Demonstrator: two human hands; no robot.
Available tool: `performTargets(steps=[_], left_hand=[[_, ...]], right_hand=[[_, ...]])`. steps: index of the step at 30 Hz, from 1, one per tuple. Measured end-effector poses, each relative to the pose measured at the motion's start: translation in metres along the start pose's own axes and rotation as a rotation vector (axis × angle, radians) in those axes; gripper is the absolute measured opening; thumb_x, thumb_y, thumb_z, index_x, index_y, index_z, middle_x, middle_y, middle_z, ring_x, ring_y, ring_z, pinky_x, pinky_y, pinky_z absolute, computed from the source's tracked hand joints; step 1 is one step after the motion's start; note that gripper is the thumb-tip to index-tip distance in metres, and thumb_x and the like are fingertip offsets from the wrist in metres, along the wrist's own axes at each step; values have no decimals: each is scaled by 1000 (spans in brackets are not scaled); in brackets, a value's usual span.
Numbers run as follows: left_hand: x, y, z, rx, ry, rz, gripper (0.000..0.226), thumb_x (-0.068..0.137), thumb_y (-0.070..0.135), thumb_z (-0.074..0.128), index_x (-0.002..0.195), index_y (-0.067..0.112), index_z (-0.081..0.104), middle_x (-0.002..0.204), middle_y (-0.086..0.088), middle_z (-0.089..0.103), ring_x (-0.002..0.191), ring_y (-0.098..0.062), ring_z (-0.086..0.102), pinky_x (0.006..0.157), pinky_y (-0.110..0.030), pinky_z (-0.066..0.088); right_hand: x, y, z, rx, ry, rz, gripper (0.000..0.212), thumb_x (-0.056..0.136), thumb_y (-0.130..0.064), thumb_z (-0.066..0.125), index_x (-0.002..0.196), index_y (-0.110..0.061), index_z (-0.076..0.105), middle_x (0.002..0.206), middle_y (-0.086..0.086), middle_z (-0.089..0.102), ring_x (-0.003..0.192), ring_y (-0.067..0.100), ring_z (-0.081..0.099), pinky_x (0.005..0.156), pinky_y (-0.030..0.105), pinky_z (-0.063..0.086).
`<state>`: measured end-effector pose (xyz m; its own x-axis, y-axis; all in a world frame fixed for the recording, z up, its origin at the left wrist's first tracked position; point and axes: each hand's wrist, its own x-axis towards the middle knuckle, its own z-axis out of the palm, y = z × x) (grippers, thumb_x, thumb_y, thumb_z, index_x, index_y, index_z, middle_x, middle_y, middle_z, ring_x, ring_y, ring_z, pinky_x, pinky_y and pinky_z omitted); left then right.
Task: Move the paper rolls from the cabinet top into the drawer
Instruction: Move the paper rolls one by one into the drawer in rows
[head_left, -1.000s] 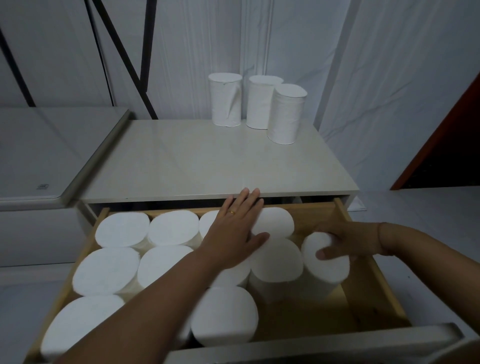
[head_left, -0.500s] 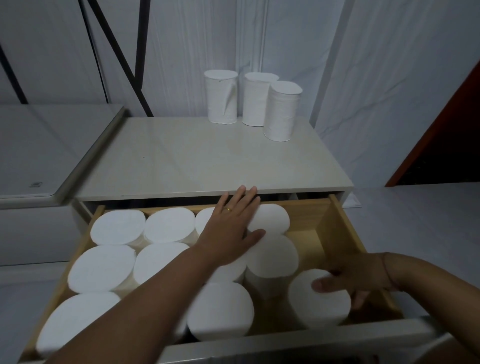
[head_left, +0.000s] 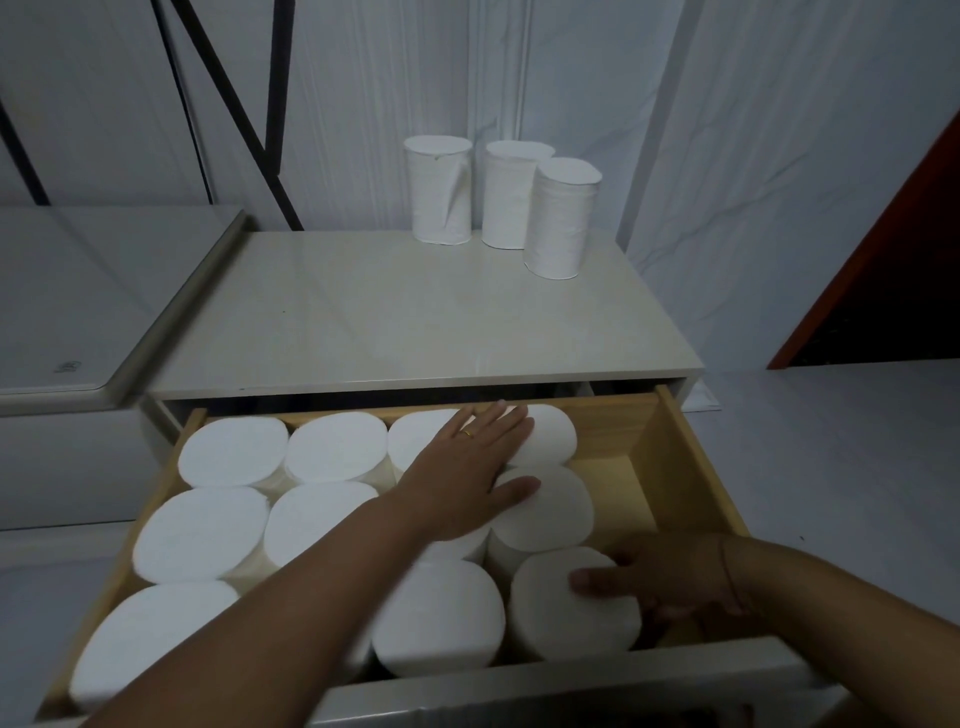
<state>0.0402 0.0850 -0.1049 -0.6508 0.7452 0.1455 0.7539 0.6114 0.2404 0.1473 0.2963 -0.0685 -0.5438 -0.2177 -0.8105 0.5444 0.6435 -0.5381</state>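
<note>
Gripped by right hand (head_left: 670, 577): roll (head_left: 561, 618), thumb over its top, fingers curled down its right side. Standing upright, axis vertical, flat end up, at front right of drawer (head_left: 691, 467), touching packed rolls (head_left: 332, 447). Left hand (head_left: 462, 483) flat on those, fingers straight and together (ring (head_left: 468, 433) on one). Three rolls (head_left: 558, 228) upright on cabinet top (head_left: 389, 322)
</note>
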Motion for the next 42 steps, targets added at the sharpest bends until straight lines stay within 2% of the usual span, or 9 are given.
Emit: performTargets(steps=[7, 12, 15, 20, 22, 24, 26, 33, 42], left_hand=[[0, 0, 0, 1, 7, 2, 68, 93, 60, 25, 150, 25, 12, 159, 8, 8, 145, -6, -3, 116, -28, -9], [-1, 1, -1, -41, 46, 1, 67, 94, 57, 31, 150, 24, 15, 158, 9, 10, 144, -4, -3, 115, -23, -11], [0, 3, -8, -116, 127, -16, 65, 94, 51, 37, 149, 23, 20, 158, 8, 15, 144, -4, 1, 117, -24, -7], [8, 1, -22, -150, 284, -102, 65, 92, 51, 35, 148, 20, 24, 156, 4, 21, 144, -7, 4, 118, -29, -1], [13, -4, -25, -134, 310, -160, 63, 94, 50, 35, 148, 19, 24, 157, 3, 20, 145, -10, 4, 119, -32, 0], [15, -11, -25, -100, 311, -211, 62, 96, 48, 35, 148, 18, 22, 157, 3, 18, 146, -12, 4, 119, -34, 0], [15, -18, -24, -89, 304, -248, 62, 95, 49, 34, 148, 19, 23, 157, 3, 19, 146, -12, 5, 119, -34, 0], [17, -25, -19, -33, 277, -268, 71, 90, 61, 15, 147, 21, 26, 156, 4, 23, 146, -13, 9, 119, -36, 1], [16, -27, -18, -25, 265, -266, 67, 92, 57, 16, 148, 22, 24, 157, 4, 21, 145, -13, 11, 119, -34, 2]], right_hand=[[6, -6, 10, 18, -20, -28, 61, 63, -65, 60, 107, -23, 59, 98, -2, 69, 72, 5, 67, 65, 18, 54], [-4, -23, 2, -210, 4, -29, 45, 88, -52, 49, 117, -18, 54, 120, 10, 62, 91, 17, 63, 79, 25, 53], [-23, -48, -24, -400, 149, -97, 46, 92, -48, 43, 109, -10, 61, 109, 12, 68, 90, 21, 66, 83, 28, 53], [-34, -86, -88, -262, 617, -407, 43, 87, -47, 51, 85, -7, 66, 78, 7, 68, 68, 21, 62, 67, 26, 51], [-16, -99, -113, -5, 754, -537, 36, 86, -42, 59, 105, -11, 61, 99, 7, 65, 90, 21, 63, 81, 32, 53], [10, -112, -140, 160, 861, -564, 55, 84, -40, 64, 128, -13, 46, 122, 7, 53, 110, 22, 55, 99, 40, 46], [36, -124, -163, 260, 926, -567, 72, 81, -40, 68, 138, -13, 33, 137, 7, 43, 120, 18, 45, 105, 35, 37], [99, -159, -219, 474, 935, -643, 107, 70, -24, 81, 147, -15, 8, 152, 6, 27, 132, 20, 36, 111, 39, 30], [127, -167, -263, 513, 716, -839, 85, 66, 8, 76, 139, -5, 33, 135, 16, 51, 122, 29, 52, 102, 49, 44]])
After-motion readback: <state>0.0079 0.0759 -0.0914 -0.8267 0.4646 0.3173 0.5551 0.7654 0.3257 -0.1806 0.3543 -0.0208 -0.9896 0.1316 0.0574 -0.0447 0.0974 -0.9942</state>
